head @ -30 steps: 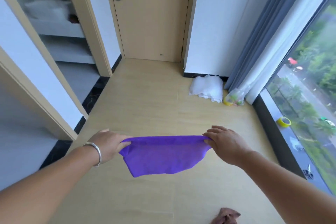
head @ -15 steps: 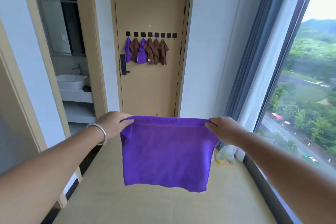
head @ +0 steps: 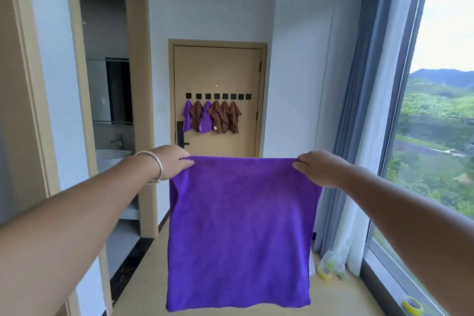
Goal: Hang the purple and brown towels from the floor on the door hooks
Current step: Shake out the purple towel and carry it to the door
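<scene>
A narrow hallway runs toward a closed wooden door [head: 218, 72] at the far end, with a tall window [head: 441, 123] and grey-blue curtains [head: 359, 136] along the right and an opening to a bathroom with a basin [head: 112, 155] on the left. Filling the near centre, a purple towel [head: 238, 226] hangs flat and spread open in the air, held up by its two top corners, its lower edge free above the floor and well apart from the door. The left hand [head: 170, 164], with a silver bangle [head: 154, 167] on its wrist, pinches the top left corner, fingers clamped on the cloth. The right hand [head: 318, 168] pinches the top right corner the same way. On the far door a row of small black hooks [head: 218, 96] carries six hung towels [head: 213, 117], two purple and four brown; the two rightmost hooks look bare. A yellowish bag [head: 331, 267] lies on the floor by the curtain, and a yellow tape roll [head: 411, 305] rests on the window sill.

The spread towel hides the floor just ahead, so a step toward the door could catch on something unseen. Held wide and flat, the cloth may slip off a small hook unless a corner or fold is bunched over it
</scene>
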